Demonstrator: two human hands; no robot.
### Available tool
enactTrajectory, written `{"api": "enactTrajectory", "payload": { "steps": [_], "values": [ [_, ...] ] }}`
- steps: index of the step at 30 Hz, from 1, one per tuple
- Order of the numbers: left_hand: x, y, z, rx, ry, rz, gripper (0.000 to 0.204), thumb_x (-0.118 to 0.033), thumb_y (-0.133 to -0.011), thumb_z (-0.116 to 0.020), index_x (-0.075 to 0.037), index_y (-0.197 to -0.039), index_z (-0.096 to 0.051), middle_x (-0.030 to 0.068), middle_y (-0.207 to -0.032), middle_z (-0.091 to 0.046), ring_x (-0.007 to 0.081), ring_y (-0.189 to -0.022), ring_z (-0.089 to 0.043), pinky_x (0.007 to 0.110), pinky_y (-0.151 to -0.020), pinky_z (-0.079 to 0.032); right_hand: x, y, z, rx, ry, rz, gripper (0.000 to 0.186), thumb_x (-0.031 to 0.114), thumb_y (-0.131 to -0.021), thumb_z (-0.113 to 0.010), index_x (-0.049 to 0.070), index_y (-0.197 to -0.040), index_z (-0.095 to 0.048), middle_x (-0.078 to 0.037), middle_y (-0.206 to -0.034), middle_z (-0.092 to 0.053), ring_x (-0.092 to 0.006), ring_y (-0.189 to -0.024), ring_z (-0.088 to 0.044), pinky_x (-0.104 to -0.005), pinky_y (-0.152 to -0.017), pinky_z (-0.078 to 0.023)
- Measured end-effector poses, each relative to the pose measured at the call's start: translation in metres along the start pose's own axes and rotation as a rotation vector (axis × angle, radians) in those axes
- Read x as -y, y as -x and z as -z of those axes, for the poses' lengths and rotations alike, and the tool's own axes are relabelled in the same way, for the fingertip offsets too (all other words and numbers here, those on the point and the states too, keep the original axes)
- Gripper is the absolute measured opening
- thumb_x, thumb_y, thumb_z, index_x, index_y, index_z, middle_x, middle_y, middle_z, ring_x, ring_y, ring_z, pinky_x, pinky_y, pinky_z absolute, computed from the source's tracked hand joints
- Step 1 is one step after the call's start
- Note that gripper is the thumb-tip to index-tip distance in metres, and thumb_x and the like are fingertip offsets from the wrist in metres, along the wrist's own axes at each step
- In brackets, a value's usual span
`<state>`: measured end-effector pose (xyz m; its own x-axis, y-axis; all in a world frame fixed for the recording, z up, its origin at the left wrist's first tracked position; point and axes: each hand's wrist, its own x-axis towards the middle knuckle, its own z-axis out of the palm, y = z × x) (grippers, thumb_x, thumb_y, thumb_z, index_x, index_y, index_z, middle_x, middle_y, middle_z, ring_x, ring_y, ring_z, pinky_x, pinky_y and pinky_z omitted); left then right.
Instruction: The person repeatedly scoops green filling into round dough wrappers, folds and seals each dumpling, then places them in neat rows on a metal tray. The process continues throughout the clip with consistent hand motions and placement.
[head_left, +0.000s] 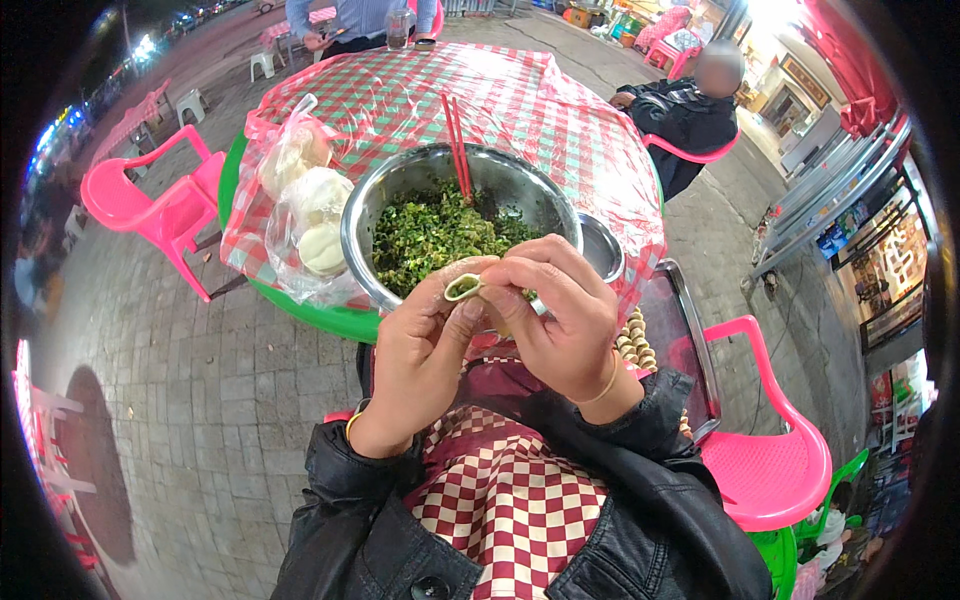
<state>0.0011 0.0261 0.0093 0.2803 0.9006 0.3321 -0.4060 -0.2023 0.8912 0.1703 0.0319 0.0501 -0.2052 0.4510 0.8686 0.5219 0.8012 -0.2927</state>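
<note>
Both hands pinch together on the dumpling (463, 288), left hand (420, 355) cradling, right hand (560, 315) crimping, just above the bowl's (365, 215) near rim; soft, light, tearable, best held by its edge.

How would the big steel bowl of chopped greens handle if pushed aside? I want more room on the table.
The steel bowl looks heaped with chopped greens, so probably heavy. On the plastic-covered tablecloth it would likely slide rather than tip. The red chopsticks leaning in it could roll or fall out.
</note>
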Motion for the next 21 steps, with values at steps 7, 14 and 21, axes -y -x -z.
{"api": "enactTrajectory", "payload": {
  "steps": [7, 14, 21],
  "values": [
    [0.0021, 0.0035, 0.0014, 0.013, -0.131, -0.031, 0.034, -0.002, -0.111, -0.060, 0.002, -0.145, -0.062, 0.0076, -0.107, -0.076, 0.0074, -0.094, -0.067, 0.026, -0.082, -0.058, -0.0020, 0.0002, 0.0014, 0.038, 0.019, 0.063, 0.018, -0.002, -0.085, -0.082, -0.002, -0.101, -0.075, -0.014, -0.093, -0.071, -0.0311, -0.081, -0.068, -0.0374, -0.070, -0.056],
    [-0.0014, 0.0007, 0.0059, 0.018, -0.305, -0.174, 0.036, 0.000, -0.109, -0.062, 0.003, -0.144, -0.062, 0.0127, -0.110, -0.078, 0.0127, -0.094, -0.072, 0.028, -0.081, -0.059, 0.0010, 0.0011, 0.0005, 0.053, -0.052, -0.028, 0.021, -0.004, -0.085, -0.079, -0.001, -0.105, -0.075, -0.014, -0.098, -0.070, -0.0313, -0.083, -0.067, -0.0372, -0.071, -0.055],
    [-0.0058, 0.0027, 0.0040, 0.038, -0.343, -0.150, 0.037, 0.004, -0.106, -0.064, 0.003, -0.143, -0.063, 0.0152, -0.113, -0.078, 0.0153, -0.099, -0.074, 0.030, -0.082, -0.060, 0.0062, -0.0032, 0.0089, 0.161, 0.043, 0.099, 0.022, -0.004, -0.084, -0.078, 0.000, -0.105, -0.076, -0.014, -0.100, -0.069, -0.0309, -0.087, -0.067, -0.0380, -0.074, -0.055]
  ]
}}
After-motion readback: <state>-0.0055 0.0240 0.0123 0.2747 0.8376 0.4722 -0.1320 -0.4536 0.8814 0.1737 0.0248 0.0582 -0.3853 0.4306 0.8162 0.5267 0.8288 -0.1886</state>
